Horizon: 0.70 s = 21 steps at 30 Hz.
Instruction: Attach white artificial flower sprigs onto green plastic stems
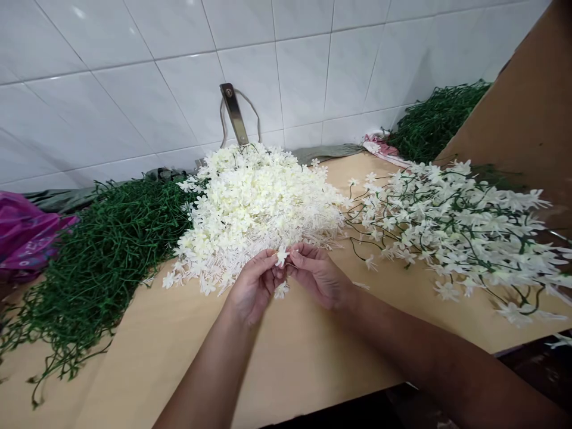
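My left hand (pixel 254 286) and my right hand (pixel 315 274) meet fingertip to fingertip at the near edge of a big heap of loose white plastic flowers (pixel 254 202). Together they pinch a small white flower piece (pixel 281 256); another white bit (pixel 281 291) hangs just below the fingers. Both hands have their fingers closed in a pinch. They hover just above the light wooden table (pixel 286 351).
A pile of green plastic stems (pixel 98 250) lies at the left, with purple cloth (pixel 24 232) beyond it. Finished green stems bearing white flowers (pixel 460 226) spread at the right. More green stems (pixel 435 119) sit at the back right, by a brown board (pixel 527 113). White tiled wall behind.
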Tool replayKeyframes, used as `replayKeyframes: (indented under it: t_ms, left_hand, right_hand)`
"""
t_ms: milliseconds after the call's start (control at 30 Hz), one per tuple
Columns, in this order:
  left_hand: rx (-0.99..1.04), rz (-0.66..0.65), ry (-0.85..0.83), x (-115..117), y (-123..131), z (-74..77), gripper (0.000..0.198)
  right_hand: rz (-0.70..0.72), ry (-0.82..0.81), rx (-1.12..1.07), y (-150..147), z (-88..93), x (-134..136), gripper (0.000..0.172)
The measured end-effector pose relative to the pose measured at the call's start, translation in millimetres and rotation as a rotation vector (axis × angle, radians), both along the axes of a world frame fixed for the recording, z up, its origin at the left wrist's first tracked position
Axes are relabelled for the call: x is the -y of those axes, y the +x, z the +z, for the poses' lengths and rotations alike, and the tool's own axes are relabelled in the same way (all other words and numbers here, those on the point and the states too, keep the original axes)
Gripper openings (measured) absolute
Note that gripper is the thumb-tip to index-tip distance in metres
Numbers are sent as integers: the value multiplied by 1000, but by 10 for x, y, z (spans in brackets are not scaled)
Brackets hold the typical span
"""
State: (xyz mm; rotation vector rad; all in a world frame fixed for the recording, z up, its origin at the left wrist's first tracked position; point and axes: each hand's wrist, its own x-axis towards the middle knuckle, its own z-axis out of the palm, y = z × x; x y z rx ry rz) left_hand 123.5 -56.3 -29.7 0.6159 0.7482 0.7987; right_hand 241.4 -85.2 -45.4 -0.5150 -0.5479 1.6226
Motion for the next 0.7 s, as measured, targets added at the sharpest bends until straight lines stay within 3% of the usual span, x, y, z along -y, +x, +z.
replayKeyframes:
  t_ms: [700]
  left_hand:
    - [2, 28, -28, 35, 57, -22, 10]
  right_hand:
    - [-114, -58, 98, -38, 8, 5, 21]
